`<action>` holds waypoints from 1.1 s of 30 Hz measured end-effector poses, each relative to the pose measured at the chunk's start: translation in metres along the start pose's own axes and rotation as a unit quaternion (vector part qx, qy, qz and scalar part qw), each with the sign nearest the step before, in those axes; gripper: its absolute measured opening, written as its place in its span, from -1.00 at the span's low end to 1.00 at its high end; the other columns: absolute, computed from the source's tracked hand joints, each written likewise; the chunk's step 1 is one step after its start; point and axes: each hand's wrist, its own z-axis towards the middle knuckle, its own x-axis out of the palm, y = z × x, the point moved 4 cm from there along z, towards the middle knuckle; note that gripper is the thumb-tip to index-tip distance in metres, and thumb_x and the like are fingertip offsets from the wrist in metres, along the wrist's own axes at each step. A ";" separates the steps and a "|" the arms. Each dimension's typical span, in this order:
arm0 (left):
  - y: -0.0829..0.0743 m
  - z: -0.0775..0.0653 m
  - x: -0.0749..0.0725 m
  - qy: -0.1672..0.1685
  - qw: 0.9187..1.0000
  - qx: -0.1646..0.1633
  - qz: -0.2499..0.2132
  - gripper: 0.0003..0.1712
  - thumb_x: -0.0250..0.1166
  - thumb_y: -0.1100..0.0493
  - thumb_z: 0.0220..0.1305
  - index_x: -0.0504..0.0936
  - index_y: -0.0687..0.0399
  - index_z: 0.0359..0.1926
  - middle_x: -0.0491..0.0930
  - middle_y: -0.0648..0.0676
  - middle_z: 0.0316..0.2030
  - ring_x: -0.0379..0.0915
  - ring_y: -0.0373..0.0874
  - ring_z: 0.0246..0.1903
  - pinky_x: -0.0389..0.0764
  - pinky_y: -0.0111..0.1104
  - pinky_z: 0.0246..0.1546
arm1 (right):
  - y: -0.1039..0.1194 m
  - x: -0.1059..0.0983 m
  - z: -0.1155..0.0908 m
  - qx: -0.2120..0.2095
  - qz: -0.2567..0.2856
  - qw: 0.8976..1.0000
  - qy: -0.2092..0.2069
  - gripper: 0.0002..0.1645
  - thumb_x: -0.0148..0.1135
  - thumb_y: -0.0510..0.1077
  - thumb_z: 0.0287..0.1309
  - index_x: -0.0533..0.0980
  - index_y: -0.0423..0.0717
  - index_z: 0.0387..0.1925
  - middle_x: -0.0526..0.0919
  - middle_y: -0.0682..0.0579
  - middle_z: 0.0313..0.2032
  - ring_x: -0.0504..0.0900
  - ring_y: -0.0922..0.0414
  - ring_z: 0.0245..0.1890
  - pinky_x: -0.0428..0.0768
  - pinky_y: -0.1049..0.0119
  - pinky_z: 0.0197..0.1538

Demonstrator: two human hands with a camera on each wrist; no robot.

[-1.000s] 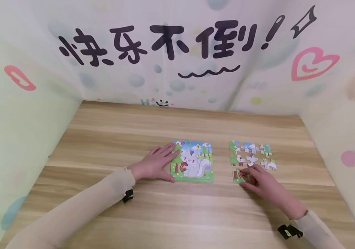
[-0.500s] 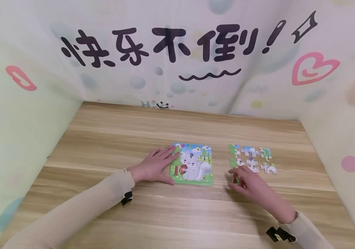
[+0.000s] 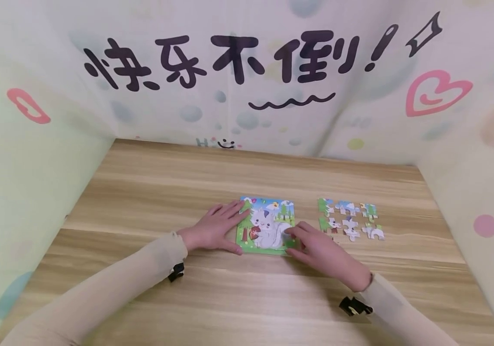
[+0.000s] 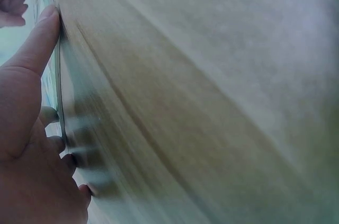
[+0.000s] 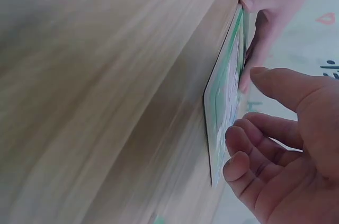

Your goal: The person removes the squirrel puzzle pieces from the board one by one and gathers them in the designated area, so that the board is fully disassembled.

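Note:
A square squirrel jigsaw puzzle [image 3: 260, 250] lies flat near the middle of the wooden table. My left hand [image 3: 216, 228] rests along its left side with fingers spread, fingertips over the upper left part and thumb at the lower left corner. At the puzzle's right edge is my right hand [image 3: 322, 247], its fingertips over the grey tail and its thumb by the lower right corner. In the right wrist view the thumb and bent fingers of this right hand [image 5: 286, 144] stand apart with nothing between them, beside the puzzle's edge [image 5: 214, 97].
Several loose jigsaw pieces [image 3: 350, 228] lie in rows to the right of the puzzle; one in the nearest row is mostly hidden behind my right hand. A printed white cloth [image 3: 169, 120] rises at the table's back edge, with more cloth at both sides.
My right hand has let go of the lower left loose piece and moved left to the puzzle's right edge. My left hand has stayed in place.

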 end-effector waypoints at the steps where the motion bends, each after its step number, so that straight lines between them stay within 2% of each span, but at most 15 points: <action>1: 0.001 0.000 0.000 0.000 1.000 0.000 0.002 0.24 0.43 -0.36 0.23 0.03 0.11 0.66 -0.18 0.19 0.67 -0.33 0.14 0.65 -0.16 0.17 0.57 | 0.001 0.002 0.004 -0.001 -0.002 1.000 0.003 -0.49 0.46 -0.10 0.29 0.58 -0.25 0.18 0.60 0.01 -0.12 0.51 0.24 -0.34 0.61 0.42 -0.27; 6: 0.003 0.001 0.001 0.000 1.000 0.005 0.002 0.24 0.42 -0.36 0.23 0.02 0.11 0.66 -0.19 0.19 0.67 -0.33 0.12 0.65 -0.15 0.18 0.56 | 0.007 0.009 0.018 0.006 -0.005 1.000 0.025 -0.43 0.46 -0.06 0.30 0.55 -0.24 0.23 0.59 0.03 -0.11 0.56 0.22 -0.25 0.67 0.34 -0.14; 9: 0.004 0.001 0.001 -0.001 1.000 0.006 0.003 0.24 0.42 -0.37 0.24 0.02 0.10 0.67 -0.19 0.19 0.67 -0.33 0.12 0.65 -0.16 0.17 0.56 | 0.010 0.012 0.023 0.013 0.001 0.999 0.038 -0.38 0.46 -0.04 0.30 0.52 -0.26 0.27 0.58 0.03 -0.09 0.56 0.20 -0.23 0.66 0.33 -0.13; 17: 0.006 0.001 0.003 -0.001 1.000 0.006 0.001 0.24 0.42 -0.36 0.24 0.01 0.11 0.67 -0.19 0.20 0.67 -0.34 0.14 0.65 -0.16 0.17 0.56 | 0.015 0.015 0.029 0.017 -0.008 0.999 0.036 -0.28 0.51 0.12 0.22 0.54 -0.22 0.25 0.52 0.07 -0.16 0.44 0.26 -0.37 0.54 0.40 -0.31; 21: 0.005 0.001 0.002 -0.003 1.000 0.005 0.006 0.23 0.42 -0.36 0.24 0.02 0.10 0.67 -0.19 0.19 0.67 -0.33 0.12 0.65 -0.14 0.17 0.56 | 0.014 0.018 0.029 0.018 -0.013 0.999 0.031 -0.30 0.52 0.12 0.21 0.55 -0.18 0.23 0.50 0.11 -0.19 0.40 0.27 -0.41 0.48 0.43 -0.35; 28: 0.003 0.000 0.003 0.002 1.000 0.003 0.000 0.23 0.41 -0.37 0.25 0.01 0.09 0.67 -0.21 0.18 0.68 -0.35 0.11 0.65 -0.16 0.16 0.57 | 0.014 0.020 0.031 0.015 -0.024 0.999 0.026 -0.28 0.58 0.07 0.13 0.54 -0.21 0.20 0.54 0.08 -0.17 0.40 0.28 -0.42 0.50 0.43 -0.38; 33: 0.004 0.003 0.003 -0.003 1.000 0.004 0.002 0.24 0.40 -0.39 0.24 0.02 0.09 0.67 -0.21 0.18 0.67 -0.35 0.13 0.65 -0.16 0.15 0.57 | 0.015 0.018 0.035 0.030 -0.020 0.999 0.035 -0.31 0.60 0.02 0.11 0.53 -0.22 0.16 0.53 0.08 -0.20 0.43 0.27 -0.42 0.51 0.44 -0.40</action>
